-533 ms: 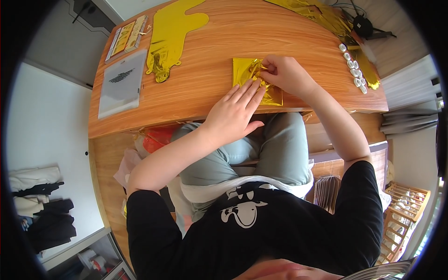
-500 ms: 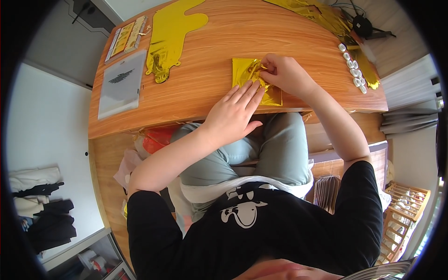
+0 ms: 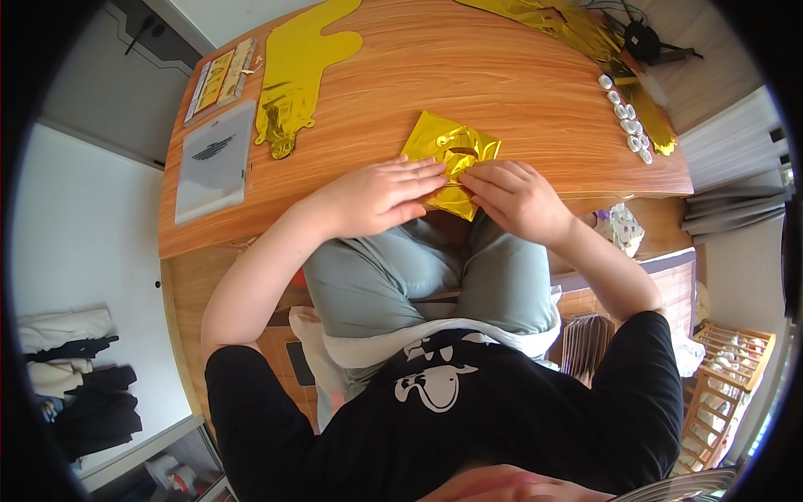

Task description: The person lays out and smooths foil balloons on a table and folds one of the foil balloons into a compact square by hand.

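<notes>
A folded sheet of shiny gold foil (image 3: 452,134), seemingly a flat foil balloon, lies askew at the table's front edge, its near corner reaching over the edge. My left hand (image 3: 376,192) rests on its left side with fingers stretched out, the fingertips on the foil. My right hand (image 3: 523,201) is at its right side, fingers bent and pressed together on the foil; what sits under the fingertips is hidden. A larger gold foil balloon (image 3: 293,84) lies flat farther to the left.
On the left are a clear plastic sleeve (image 3: 213,163) and a flat box (image 3: 220,81). Several small white oval pieces (image 3: 629,125) line the right side, beside more gold foil (image 3: 569,33). A black stand-like object (image 3: 642,40) with cables is at the far right.
The folded foil has turned clockwise and come toward me, over the table edge. My right hand has moved nearer; my left hand has shifted left and lies more sideways.
</notes>
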`<state>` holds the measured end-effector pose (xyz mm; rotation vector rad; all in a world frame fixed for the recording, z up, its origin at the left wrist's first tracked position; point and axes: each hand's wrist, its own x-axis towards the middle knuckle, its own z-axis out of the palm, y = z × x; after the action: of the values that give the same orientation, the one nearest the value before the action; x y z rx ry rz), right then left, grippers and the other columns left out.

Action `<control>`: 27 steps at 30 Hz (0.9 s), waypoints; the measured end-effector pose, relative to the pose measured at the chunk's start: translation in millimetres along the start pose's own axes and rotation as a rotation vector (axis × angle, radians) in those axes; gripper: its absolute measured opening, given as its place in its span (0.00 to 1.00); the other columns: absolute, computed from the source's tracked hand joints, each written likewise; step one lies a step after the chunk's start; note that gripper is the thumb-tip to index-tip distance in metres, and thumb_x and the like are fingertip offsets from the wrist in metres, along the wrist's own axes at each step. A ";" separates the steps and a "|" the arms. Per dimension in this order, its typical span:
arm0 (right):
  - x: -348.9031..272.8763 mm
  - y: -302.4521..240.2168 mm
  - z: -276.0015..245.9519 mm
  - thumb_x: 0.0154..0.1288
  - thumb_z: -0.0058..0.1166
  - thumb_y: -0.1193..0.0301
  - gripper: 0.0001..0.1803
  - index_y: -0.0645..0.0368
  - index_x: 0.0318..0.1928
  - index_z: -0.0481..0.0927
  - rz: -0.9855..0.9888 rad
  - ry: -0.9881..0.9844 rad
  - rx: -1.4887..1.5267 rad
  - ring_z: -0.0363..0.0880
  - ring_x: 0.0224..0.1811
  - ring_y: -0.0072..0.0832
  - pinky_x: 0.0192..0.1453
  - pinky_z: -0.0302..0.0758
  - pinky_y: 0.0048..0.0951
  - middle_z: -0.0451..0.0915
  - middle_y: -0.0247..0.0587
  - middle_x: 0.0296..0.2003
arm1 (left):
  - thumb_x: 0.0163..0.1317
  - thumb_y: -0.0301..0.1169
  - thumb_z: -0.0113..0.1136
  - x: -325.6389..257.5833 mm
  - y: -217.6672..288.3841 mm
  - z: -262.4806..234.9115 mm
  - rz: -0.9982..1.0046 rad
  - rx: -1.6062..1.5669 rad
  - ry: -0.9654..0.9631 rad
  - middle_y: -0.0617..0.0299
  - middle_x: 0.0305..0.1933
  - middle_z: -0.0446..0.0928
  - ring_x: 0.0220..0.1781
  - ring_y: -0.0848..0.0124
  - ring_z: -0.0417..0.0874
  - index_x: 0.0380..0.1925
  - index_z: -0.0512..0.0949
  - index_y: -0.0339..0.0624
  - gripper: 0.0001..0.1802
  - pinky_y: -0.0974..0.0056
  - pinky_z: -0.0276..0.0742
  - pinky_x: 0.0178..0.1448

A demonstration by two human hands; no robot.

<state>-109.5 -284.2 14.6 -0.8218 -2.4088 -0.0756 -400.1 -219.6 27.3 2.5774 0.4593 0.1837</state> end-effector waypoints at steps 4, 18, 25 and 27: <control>0.0 -23.6 16.1 0.64 0.64 0.73 0.20 0.60 0.56 0.84 0.151 0.012 -0.056 0.83 0.49 0.39 0.54 0.81 0.39 0.83 0.39 0.50 | 0.77 0.34 0.55 15.0 -6.4 -20.4 -0.231 -0.365 0.010 0.54 0.75 0.72 0.77 0.54 0.71 0.72 0.72 0.45 0.25 0.49 0.60 0.83; 33.4 -50.4 36.5 0.65 0.65 0.67 0.07 0.56 0.36 0.82 0.384 0.054 -0.069 0.80 0.42 0.37 0.48 0.77 0.38 0.80 0.37 0.36 | 0.83 0.45 0.33 48.4 -27.8 3.7 -0.032 0.308 0.117 0.62 0.83 0.60 0.85 0.55 0.55 0.80 0.61 0.52 0.30 0.44 0.46 0.86; 34.2 -23.0 17.6 0.64 0.61 0.72 0.10 0.59 0.39 0.73 0.128 0.040 0.018 0.83 0.36 0.40 0.41 0.80 0.40 0.79 0.41 0.29 | 0.81 0.48 0.35 49.2 -30.4 -1.4 -0.032 0.218 0.075 0.61 0.84 0.59 0.86 0.55 0.54 0.80 0.61 0.51 0.32 0.46 0.43 0.87; 34.3 -19.3 16.7 0.64 0.60 0.73 0.10 0.59 0.39 0.71 0.068 0.008 -0.006 0.83 0.36 0.40 0.40 0.80 0.39 0.79 0.41 0.29 | 0.81 0.50 0.37 48.5 -35.3 -0.4 -0.017 0.213 0.083 0.62 0.84 0.59 0.86 0.57 0.54 0.80 0.61 0.51 0.33 0.45 0.44 0.86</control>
<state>-151.0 -277.3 22.0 -0.9030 -2.3722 -0.0589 -365.0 -173.5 11.7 2.7808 0.5589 0.2489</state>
